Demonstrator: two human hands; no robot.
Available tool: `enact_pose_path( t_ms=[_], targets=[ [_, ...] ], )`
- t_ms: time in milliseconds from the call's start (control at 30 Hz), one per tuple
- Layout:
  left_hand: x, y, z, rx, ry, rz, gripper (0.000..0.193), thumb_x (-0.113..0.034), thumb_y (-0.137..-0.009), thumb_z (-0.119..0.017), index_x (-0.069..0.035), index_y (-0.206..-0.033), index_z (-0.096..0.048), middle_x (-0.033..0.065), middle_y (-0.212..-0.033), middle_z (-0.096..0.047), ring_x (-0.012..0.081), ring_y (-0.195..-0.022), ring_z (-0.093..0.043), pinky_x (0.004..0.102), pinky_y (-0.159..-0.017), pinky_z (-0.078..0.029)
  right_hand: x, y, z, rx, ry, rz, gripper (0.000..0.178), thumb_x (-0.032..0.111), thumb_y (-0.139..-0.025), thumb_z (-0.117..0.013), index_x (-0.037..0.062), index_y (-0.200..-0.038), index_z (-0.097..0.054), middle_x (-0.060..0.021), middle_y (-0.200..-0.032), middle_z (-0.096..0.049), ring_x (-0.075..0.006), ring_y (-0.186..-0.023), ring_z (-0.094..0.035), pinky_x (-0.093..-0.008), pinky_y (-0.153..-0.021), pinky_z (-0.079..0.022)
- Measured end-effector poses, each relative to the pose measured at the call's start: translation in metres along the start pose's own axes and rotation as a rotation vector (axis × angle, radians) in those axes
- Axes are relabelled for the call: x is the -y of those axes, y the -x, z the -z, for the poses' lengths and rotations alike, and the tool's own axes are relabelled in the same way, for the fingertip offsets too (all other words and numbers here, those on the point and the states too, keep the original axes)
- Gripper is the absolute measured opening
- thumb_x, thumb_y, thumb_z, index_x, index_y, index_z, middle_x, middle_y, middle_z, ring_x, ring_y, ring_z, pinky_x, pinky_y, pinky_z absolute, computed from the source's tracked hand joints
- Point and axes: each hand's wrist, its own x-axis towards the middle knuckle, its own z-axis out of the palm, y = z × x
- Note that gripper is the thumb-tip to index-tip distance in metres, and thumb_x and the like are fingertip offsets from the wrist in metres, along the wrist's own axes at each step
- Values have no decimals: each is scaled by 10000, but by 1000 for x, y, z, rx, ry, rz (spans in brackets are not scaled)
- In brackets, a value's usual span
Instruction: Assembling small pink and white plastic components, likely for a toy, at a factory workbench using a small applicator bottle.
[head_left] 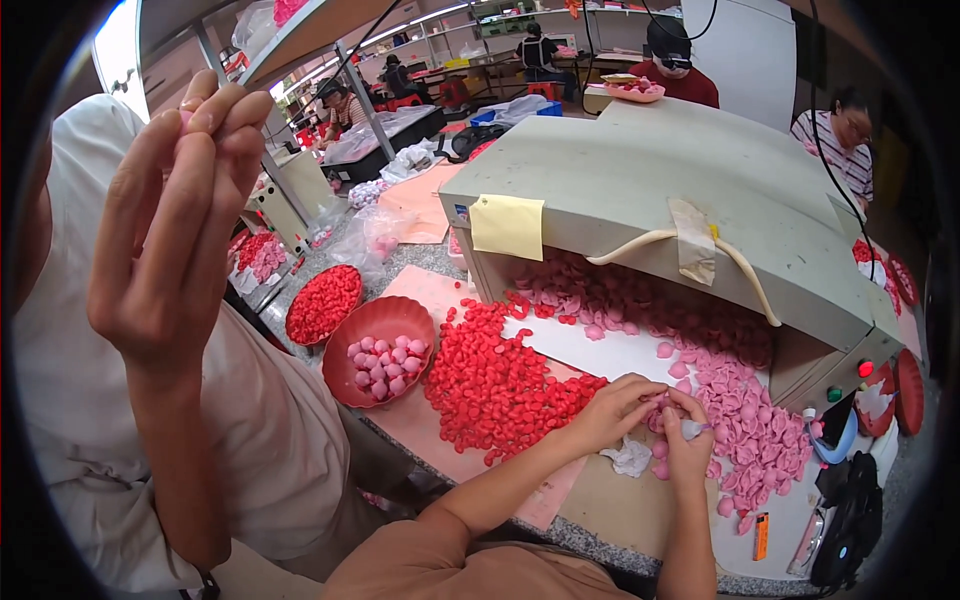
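Note:
My left hand [618, 410] comes in over the table, its fingertips pinched together at a small pink piece [657, 402]. Just right of it, my right hand [688, 455] is closed around a small whitish tube or bottle [692, 429] and meets the left fingertips. What sits between the fingertips is partly hidden. Loose pink rounded pieces [660, 450] lie under my hands. A crumpled white tissue [630, 457] is beside my left wrist. Left of my forearm spreads a big heap of small red curved pieces [490, 375]; to the right is a pile of pink shell-like pieces [750, 430].
A grey machine housing [640, 170] stands over the pieces. A red bowl [340, 385] holds pink balls; another bowl [325, 300] holds red pieces. At left, a co-worker's raised hand [175, 210] pinches a small pink piece. An orange cutter [762, 537] lies at right.

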Motion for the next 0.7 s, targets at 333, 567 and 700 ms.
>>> enact_pose_path(
  t_ms=[333,567,700],
  targets=[
    [10,9,0,87,-37,-4,523,-88,-877,-556,-69,-1366,-369,174,-1345,-441,309,-1217,-459,378,-977,-403,-8,-1,-3,83,-87,-193,343,45,-868,-576,-22,-1200,-516,-62,-957,-597,-74,-737,-541,-199,-650,-467],
    [12,12,3,61,-180,-42,518,-83,-878,-552,-66,-1365,-373,193,-1328,-434,313,-1230,-440,370,-992,-400,-15,1,-3,35,-52,-142,305,87,-898,-553,-31,-1177,-522,-78,-980,-600,-93,-788,-574,-225,-695,-492],
    [9,11,6,-33,-101,-71,423,-59,-869,-563,-59,-1284,-481,168,-1149,-543,275,-1066,-548,329,-869,-476,-19,2,-3,48,-65,-55,268,116,-921,-512,-28,-1146,-534,-76,-970,-601,-93,-783,-572,-227,-696,-484]
  ],
)
